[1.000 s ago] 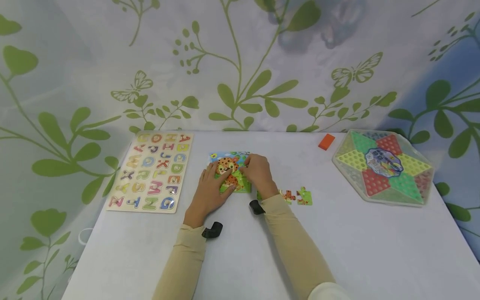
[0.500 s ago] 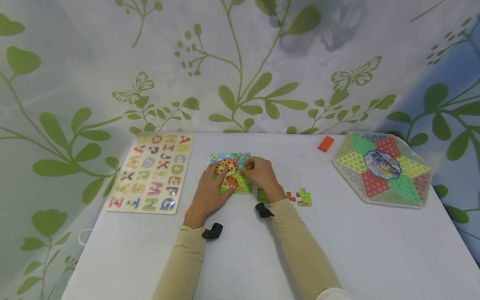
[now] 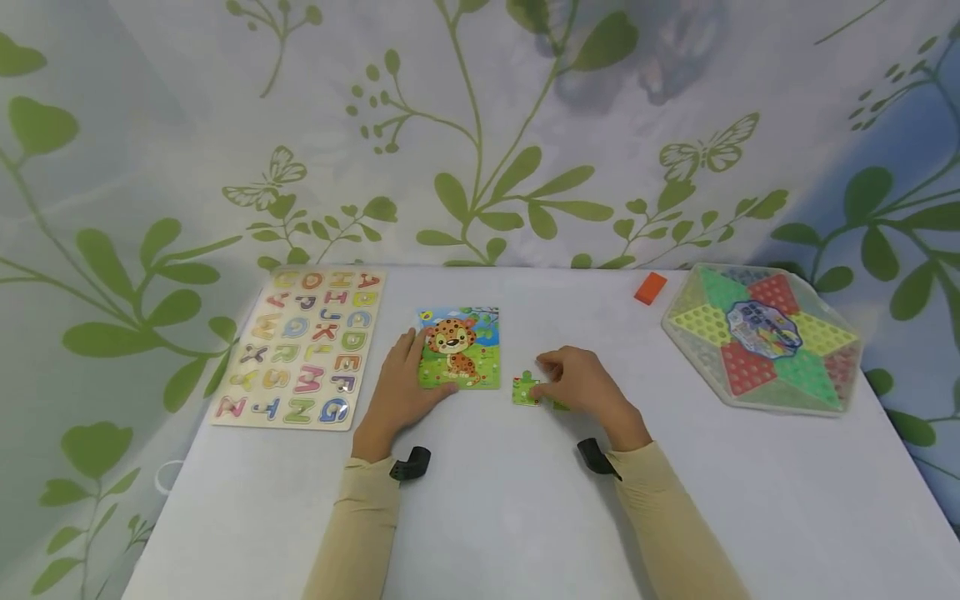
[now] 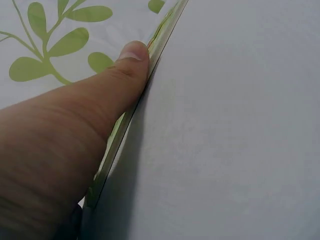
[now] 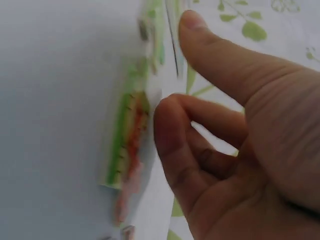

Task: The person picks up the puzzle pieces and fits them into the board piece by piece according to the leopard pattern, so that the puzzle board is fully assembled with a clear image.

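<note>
A square jigsaw puzzle [image 3: 480, 367] with a spotted leopard cub on green and blue lies mid-table in the head view. My left hand [image 3: 401, 385] rests at its left and near edges, fingers extended; in the left wrist view the thumb [image 4: 131, 65] touches the puzzle's edge. Farther right, my right hand [image 3: 585, 383] hovers over loose pieces, the fingers loosely bent. A green puzzle piece [image 3: 525, 390] lies just by its fingertips. The right wrist view shows a gap between thumb and index finger, and blurred puzzle pieces [image 5: 131, 142] beside them. The hand partly hides other pieces.
A wooden alphabet board [image 3: 296, 350] lies left of the puzzle. At the back right are an orange block [image 3: 650, 288] and a hexagonal Chinese checkers board [image 3: 765, 337]. A patterned curtain [image 3: 420, 167] rises behind the white table [image 3: 495, 517].
My right hand has left the puzzle's right side and come right and nearer, over the loose pieces. My left hand has slid off the picture to the puzzle's left and near edges.
</note>
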Action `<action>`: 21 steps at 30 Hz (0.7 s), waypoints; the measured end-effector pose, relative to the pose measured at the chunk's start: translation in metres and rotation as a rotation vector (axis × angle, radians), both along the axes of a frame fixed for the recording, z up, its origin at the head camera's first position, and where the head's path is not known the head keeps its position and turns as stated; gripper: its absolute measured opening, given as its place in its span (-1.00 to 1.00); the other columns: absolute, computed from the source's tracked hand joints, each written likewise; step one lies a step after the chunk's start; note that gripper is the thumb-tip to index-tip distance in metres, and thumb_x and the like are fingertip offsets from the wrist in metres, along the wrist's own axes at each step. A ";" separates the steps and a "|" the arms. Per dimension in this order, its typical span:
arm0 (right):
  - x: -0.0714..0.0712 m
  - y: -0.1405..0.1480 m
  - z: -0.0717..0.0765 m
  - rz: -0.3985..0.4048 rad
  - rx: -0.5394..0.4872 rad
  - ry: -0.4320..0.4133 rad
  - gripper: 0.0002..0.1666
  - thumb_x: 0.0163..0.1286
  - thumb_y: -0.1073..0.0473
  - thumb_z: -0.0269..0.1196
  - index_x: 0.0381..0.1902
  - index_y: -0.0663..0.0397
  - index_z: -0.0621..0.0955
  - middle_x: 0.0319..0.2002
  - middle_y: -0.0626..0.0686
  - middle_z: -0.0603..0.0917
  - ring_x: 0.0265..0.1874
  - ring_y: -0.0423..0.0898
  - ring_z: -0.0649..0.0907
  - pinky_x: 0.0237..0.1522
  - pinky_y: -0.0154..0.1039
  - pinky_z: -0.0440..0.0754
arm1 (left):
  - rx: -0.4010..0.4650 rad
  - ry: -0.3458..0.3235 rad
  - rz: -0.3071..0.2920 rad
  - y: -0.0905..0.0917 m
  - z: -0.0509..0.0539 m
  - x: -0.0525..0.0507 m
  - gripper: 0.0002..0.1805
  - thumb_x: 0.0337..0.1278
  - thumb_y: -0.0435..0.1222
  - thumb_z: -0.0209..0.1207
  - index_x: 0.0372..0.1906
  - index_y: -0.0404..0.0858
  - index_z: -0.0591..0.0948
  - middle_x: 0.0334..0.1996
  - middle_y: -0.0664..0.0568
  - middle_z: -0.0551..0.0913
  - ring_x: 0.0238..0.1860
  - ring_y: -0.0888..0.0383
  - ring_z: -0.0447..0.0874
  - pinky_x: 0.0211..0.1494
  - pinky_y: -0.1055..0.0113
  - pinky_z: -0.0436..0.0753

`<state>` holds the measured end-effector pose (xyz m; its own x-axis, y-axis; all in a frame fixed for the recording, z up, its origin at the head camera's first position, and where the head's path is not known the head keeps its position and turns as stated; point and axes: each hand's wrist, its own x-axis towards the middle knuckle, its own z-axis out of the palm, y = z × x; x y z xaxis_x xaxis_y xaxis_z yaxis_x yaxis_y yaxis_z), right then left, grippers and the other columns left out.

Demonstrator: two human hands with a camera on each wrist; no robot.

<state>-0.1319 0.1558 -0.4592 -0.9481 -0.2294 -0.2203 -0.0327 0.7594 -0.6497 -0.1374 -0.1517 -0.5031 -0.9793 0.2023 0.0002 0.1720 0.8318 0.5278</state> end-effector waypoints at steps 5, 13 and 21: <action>0.011 -0.009 -0.001 0.038 0.118 0.074 -0.33 0.05 0.06 0.62 0.10 0.25 0.72 -0.19 0.10 0.72 -0.22 -0.05 0.62 -0.11 -0.15 0.63 | -0.010 0.002 -0.005 0.000 0.003 0.000 0.20 0.09 0.21 0.38 0.65 -0.20 0.02 0.62 -0.28 0.03 0.63 -0.29 -0.02 0.66 -0.21 0.07; 0.018 -0.014 0.001 0.012 0.126 0.095 -0.54 0.07 0.10 0.61 -0.10 0.18 0.75 -0.19 0.07 0.70 -0.20 -0.03 0.63 -0.06 -0.09 0.65 | -0.019 -0.006 -0.005 0.000 0.000 -0.001 0.19 0.08 0.22 0.38 0.64 -0.20 0.05 0.63 -0.26 0.02 0.64 -0.27 -0.04 0.66 -0.18 0.07; 0.020 -0.013 0.000 -0.037 -0.016 0.084 -0.77 0.25 0.09 0.50 -0.24 0.01 0.67 -0.27 -0.01 0.75 -0.26 -0.09 0.66 -0.16 -0.18 0.61 | -0.022 -0.063 0.018 -0.004 -0.001 -0.001 0.20 0.08 0.21 0.38 0.63 -0.29 0.07 0.65 -0.18 0.00 0.65 -0.22 -0.06 0.67 -0.14 0.06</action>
<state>-0.1118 0.1423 -0.4595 -0.9710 -0.1964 -0.1362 -0.0595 0.7506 -0.6581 -0.1385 -0.1559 -0.5044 -0.9807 0.1841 -0.0660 0.1240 0.8461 0.5183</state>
